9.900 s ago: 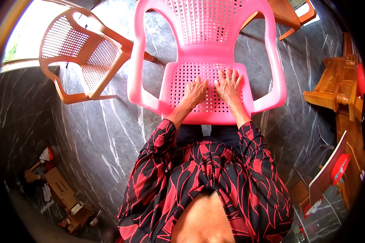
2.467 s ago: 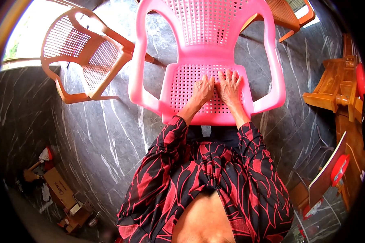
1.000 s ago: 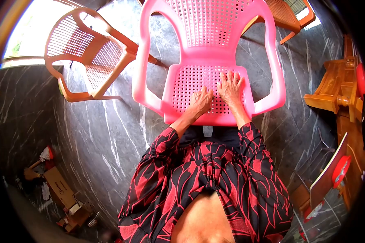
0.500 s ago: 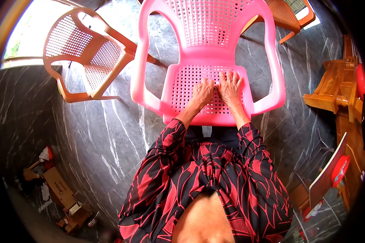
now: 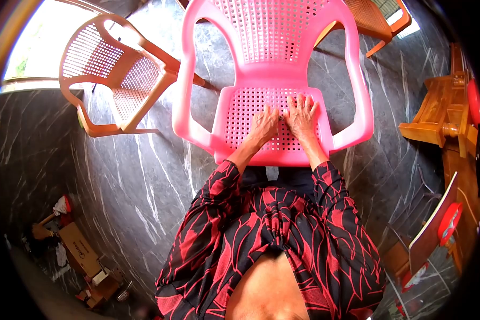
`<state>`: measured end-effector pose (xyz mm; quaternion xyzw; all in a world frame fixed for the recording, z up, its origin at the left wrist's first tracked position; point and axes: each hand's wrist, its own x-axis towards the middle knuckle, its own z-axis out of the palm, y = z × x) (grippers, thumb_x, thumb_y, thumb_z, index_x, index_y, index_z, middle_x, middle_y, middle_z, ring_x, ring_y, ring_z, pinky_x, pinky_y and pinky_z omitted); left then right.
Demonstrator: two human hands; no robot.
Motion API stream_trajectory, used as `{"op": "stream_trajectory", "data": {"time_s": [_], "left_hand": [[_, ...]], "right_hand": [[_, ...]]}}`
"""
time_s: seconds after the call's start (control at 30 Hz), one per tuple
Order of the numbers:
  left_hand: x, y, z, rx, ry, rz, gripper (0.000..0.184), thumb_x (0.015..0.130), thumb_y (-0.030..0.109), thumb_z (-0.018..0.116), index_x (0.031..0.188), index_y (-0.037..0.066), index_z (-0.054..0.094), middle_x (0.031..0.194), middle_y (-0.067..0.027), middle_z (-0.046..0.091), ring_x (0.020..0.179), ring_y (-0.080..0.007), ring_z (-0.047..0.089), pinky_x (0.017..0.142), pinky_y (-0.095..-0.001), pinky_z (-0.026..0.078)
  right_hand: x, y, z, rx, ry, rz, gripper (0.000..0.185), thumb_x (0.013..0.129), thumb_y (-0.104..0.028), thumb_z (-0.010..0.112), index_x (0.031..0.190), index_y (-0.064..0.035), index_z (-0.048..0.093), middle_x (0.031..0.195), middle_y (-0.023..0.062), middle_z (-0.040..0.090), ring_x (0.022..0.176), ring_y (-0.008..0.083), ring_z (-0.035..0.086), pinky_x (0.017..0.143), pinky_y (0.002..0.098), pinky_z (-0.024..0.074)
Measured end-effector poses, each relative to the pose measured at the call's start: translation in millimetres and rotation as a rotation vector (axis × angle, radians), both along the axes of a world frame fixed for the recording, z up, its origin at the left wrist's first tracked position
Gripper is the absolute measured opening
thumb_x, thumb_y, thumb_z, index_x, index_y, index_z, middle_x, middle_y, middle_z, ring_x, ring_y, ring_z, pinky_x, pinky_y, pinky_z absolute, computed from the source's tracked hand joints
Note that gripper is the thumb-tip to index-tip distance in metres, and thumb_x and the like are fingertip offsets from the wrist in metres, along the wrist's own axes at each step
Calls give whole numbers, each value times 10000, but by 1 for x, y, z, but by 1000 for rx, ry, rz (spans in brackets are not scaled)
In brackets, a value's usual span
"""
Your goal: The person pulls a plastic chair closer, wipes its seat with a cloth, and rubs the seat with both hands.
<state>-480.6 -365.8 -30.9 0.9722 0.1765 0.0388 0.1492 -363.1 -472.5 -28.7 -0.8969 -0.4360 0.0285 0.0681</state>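
A pink plastic armchair (image 5: 272,158) stands directly in front of me, its seat and back full of small holes. On the middle of the seat rests my left hand (image 5: 264,128), palm down, with its fingers close together and slightly bent; I cannot make out anything under them. Just right of it, my right hand (image 5: 301,117) lies flat on the seat with its fingers spread and nothing in it. The thumbs of both hands are near each other.
A brown plastic chair (image 5: 112,80) stands at the left, another (image 5: 368,21) at the top right. Wooden furniture (image 5: 437,117) lines the right side. A cardboard box (image 5: 80,248) lies at the lower left on the dark marbled floor (image 5: 144,197).
My left hand has shifted between spots on the seat: nearer the front edge a second ago, now a little further forward beside my right hand. My right hand has stayed in place.
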Motion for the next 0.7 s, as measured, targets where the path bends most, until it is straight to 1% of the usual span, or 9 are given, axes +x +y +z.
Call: {"op": "stream_trajectory", "data": {"time_s": [0.13,0.2,0.23,0.3,0.43,0.53,0.6,0.7], "left_hand": [[-14,0,2,3,-49,-45,248,790,181,635,994,52,577,900,-192,588,632,-279,631,576,-412,496],[-20,1,9,-83,-14,-77,220,814,183,617,978,42,579,884,-209,587,632,-308,628,552,-414,495],[-24,0,11,-83,-14,-77,220,814,183,617,978,42,579,884,-209,587,632,-308,628,552,-414,495],[-31,-2,16,-163,-75,-68,194,840,186,597,966,40,576,864,-217,583,613,-325,616,520,-416,489],[-35,-2,19,-158,-90,-93,164,853,184,585,947,50,573,830,-207,582,586,-312,606,497,-407,481],[-35,-3,18,-100,-88,-95,156,851,184,586,934,51,571,802,-193,578,582,-298,605,496,-395,480],[-33,-5,19,-82,-27,-84,155,846,180,588,934,54,573,797,-182,581,588,-283,610,500,-389,481],[-32,-5,17,-79,-13,-95,161,835,181,592,935,55,577,796,-174,584,585,-272,611,503,-386,483]], "right_hand": [[0,2,-3,2,16,-17,522,913,-363,483,1362,-98,493,1430,244,399,1335,506,302,1075,703,149],[-1,1,-4,4,14,-14,525,915,-366,479,1365,-98,491,1434,245,394,1337,507,298,1075,704,144],[-1,1,-4,6,13,-10,528,917,-370,474,1369,-98,489,1437,246,390,1338,508,294,1076,705,139],[-1,0,-4,8,9,-9,529,917,-368,473,1372,-99,487,1440,246,387,1339,509,292,1076,706,137],[-1,0,-2,2,4,-6,534,922,-373,467,1382,-102,481,1447,241,383,1342,512,286,1077,707,131],[-1,1,0,-19,28,-17,537,925,-380,460,1385,-103,480,1450,231,387,1343,512,286,1076,709,129],[0,0,-4,-22,27,-16,537,925,-381,457,1384,-103,482,1450,227,389,1344,512,283,1077,709,128],[0,0,-4,-32,29,-16,537,926,-382,454,1383,-103,485,1449,224,393,1348,512,278,1079,707,126]]}}
